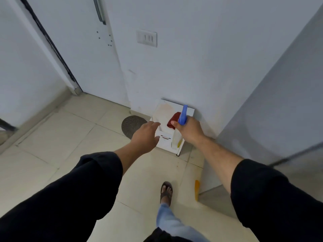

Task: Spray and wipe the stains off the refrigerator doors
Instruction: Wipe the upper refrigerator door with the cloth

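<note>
My right hand (189, 131) grips the neck of a clear spray bottle (176, 139) with a blue trigger head, a little yellowish liquid at its bottom. The bottle hangs over a small white stool (164, 109) that stands against the wall. A dark red cloth (173, 120) lies on the stool's top, just behind my right thumb. My left hand (146, 136) reaches over the stool's left edge with fingers extended and holds nothing. The grey refrigerator (283, 102) fills the right side of the view.
A white door (82, 55) with a metal handle stands at the back left. A wall switch plate (146, 38) sits above the stool. A round floor drain cover (132, 125) lies left of the stool. An orange object (197, 189) lies by the refrigerator's base, near my sandalled foot (166, 191).
</note>
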